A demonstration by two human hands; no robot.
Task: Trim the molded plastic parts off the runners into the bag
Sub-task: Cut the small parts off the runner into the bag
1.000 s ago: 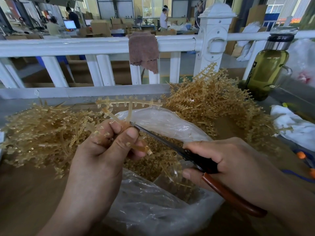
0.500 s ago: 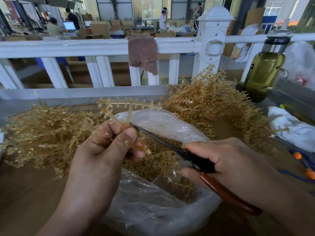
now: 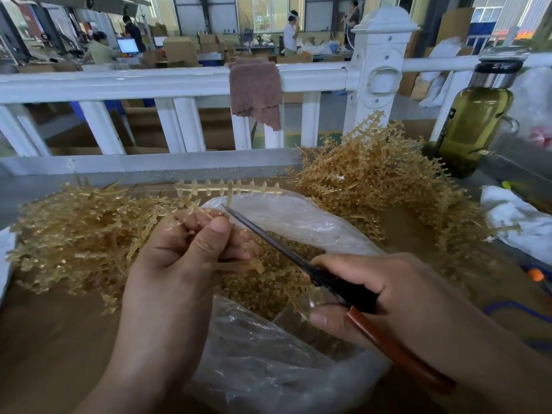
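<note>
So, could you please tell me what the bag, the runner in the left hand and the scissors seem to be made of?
Bag: thin clear plastic film, glossy and crinkled; contents show through.
Runner: translucent amber moulded plastic, light passing through.
Scissors: dark, probably metal blades; handle with a smooth reddish-brown coating, likely plastic or rubber.

We find the bag (image 3: 298, 222) centred on the tabletop (image 3: 44, 339), the left runner pile (image 3: 74, 234) and right runner pile (image 3: 376, 183) flanking it, the bottle (image 3: 475, 127) farther right, the railing (image 3: 119, 82) behind all.

No lettering is legible anywhere; the dark label (image 3: 447, 122) on the bottle (image 3: 478, 127) is too blurred.
</note>
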